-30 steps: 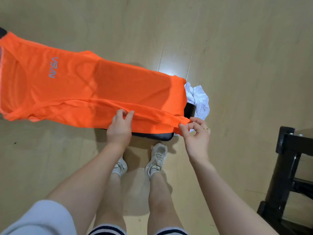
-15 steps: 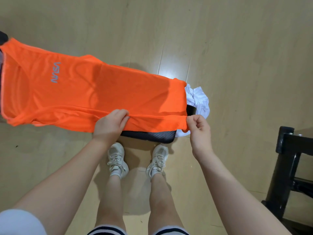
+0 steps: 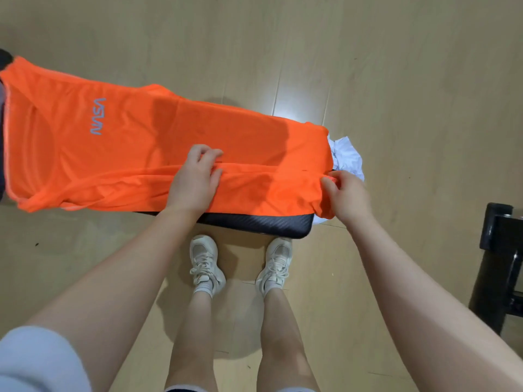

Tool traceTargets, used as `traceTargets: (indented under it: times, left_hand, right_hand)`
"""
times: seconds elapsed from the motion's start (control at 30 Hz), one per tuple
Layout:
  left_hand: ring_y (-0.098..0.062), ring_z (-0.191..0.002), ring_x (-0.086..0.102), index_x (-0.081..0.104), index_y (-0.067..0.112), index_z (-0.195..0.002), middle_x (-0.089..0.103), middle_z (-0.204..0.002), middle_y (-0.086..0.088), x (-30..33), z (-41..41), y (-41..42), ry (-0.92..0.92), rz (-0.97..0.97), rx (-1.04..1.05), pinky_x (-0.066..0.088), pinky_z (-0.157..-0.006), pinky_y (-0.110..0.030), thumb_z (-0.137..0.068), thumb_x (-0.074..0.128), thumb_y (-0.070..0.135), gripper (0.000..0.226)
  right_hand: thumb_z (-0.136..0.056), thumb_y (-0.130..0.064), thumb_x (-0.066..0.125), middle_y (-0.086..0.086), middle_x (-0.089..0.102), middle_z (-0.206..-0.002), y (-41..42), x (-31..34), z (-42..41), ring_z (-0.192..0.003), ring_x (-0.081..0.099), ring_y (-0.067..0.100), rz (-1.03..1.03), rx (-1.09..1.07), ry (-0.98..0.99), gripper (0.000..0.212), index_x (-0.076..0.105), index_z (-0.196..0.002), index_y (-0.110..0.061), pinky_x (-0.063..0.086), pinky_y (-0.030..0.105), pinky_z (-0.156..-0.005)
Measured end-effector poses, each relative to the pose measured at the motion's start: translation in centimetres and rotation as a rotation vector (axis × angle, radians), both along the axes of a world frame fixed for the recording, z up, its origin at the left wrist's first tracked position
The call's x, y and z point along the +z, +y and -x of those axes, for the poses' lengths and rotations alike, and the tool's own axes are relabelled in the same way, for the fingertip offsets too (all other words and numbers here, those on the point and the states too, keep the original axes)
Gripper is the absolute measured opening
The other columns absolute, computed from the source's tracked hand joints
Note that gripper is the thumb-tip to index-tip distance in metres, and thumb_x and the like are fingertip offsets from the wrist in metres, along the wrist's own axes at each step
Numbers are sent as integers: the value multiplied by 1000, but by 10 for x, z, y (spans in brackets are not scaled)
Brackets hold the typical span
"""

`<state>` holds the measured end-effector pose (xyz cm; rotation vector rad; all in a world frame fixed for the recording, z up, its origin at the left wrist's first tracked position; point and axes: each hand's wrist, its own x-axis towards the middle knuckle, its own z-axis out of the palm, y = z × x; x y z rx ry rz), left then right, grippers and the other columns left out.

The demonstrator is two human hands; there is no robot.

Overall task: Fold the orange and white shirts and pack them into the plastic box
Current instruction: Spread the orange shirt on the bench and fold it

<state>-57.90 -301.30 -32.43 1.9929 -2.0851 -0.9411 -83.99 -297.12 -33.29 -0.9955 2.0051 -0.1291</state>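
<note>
Beside orange shirt [image 3: 169,142], crumpled white shirt [image 3: 349,158], perhaps touching.

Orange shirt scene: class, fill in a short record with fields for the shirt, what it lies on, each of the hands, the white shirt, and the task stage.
orange shirt: spread out, near edge folded over, NASA logo showing
support: black padded surface, mostly covered
left hand: grips the folded edge mid-length
right hand: pinches the hem corner
white shirt: crumpled beyond the hem, unfolded
plastic box: not in view
stage: first lengthwise fold under way
</note>
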Motion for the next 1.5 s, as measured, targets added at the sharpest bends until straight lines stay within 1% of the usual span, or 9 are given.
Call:
traceTargets:
  times: [0.07,0.13,0.4,0.6,0.77,1.17,1.33,1.4,1.5]
  left_hand:
    - [-34,-107,55,49,5,-128,42,-135,-16,-6,-7,5,33,-48,124,42,-98,-39,-88,52,6,41]
    - [-33,-112,52,48,3,-129,43,-135,-17,-8,-25,18,43,-87,235,39,-101,-37,-88,51,5,41]
    - [-38,-115,47,51,-3,-122,49,-122,-26,-10,-146,65,-19,-97,695,35,-105,-40,-88,51,4,34]
    - [-33,-118,53,41,8,-131,53,-131,-16,-34,-212,55,189,-273,1374,41,-103,-44,-88,51,38,53]
    - [-15,-70,57,51,17,-91,60,-87,-3,-44,-238,35,708,-341,1714,46,-61,-28,-93,49,35,19]
    - [0,-21,39,42,15,-65,50,-45,0,-7,-286,-1,659,-203,1788,27,-27,-8,-85,53,6,24]
    - [-17,-87,58,49,7,-106,55,-83,-2,-9,-259,-23,1019,-120,1733,50,-63,-15,-93,46,9,14]
    - [-16,-95,54,40,7,-128,57,-98,-2,-10,-232,-13,816,-98,1458,46,-85,-23,-91,48,9,38]
    - [-21,-92,56,55,11,-111,60,-102,-11,-11,-185,16,499,-63,956,44,-90,-33,-89,47,17,24]
  right_hand:
    - [-88,-37,51,13,49,-134,-2,0,-25,-127,40,34,4,210,302,46,48,-127,-12,30,46,-105]
    - [-88,-29,51,11,42,-142,5,9,-61,-132,34,32,165,378,279,47,44,-132,-13,25,46,-108]
    - [-87,-21,43,10,59,-123,-1,20,-213,-118,49,35,284,829,-90,30,67,-103,-14,36,42,-94]
    - [-93,-28,45,6,54,-124,-30,3,-294,-115,46,31,243,939,69,32,53,-121,-17,34,39,-88]
    - [-88,-23,52,12,56,-121,-42,-11,-318,-112,48,35,240,958,263,29,56,-115,-12,35,43,-85]
    - [-92,-12,52,-2,60,-84,-101,20,-323,-81,53,15,157,745,-196,14,63,-96,-5,37,16,-67]
    - [-94,-25,46,16,57,-122,-97,-4,-316,-113,51,36,250,579,61,33,55,-121,-10,36,38,-94]
    - [-90,-26,43,12,58,-120,-77,-2,-295,-111,51,34,308,531,90,31,57,-116,-13,36,39,-94]
    - [-89,-17,48,10,58,-116,-35,6,-246,-109,51,30,305,415,111,22,61,-106,-14,36,39,-94]
